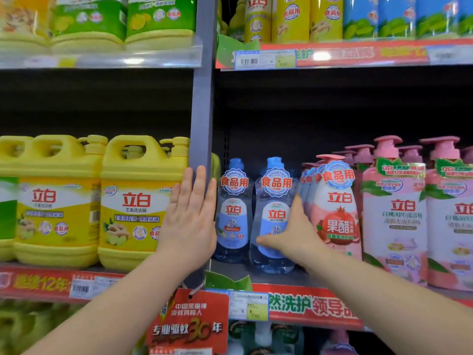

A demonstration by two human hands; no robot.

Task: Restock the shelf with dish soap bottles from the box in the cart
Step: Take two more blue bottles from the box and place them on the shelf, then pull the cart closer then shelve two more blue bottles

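From the head view, the right hand (291,234) grips a clear, blue-capped dish soap bottle (275,198), thumb across its label and fingers round its far side. It stands the bottle near the front edge of the shelf (276,279). The left hand (190,221) lies flat, fingers straight and together, against the grey upright (202,111) and the neighbouring clear bottle (234,211), likely steadying the row so it stays square. Pink bottles (337,208) crowd in just beside it on the right. Box and cart are out of view.

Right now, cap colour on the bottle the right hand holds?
Blue cap, on the bottle in the right hand; head view.
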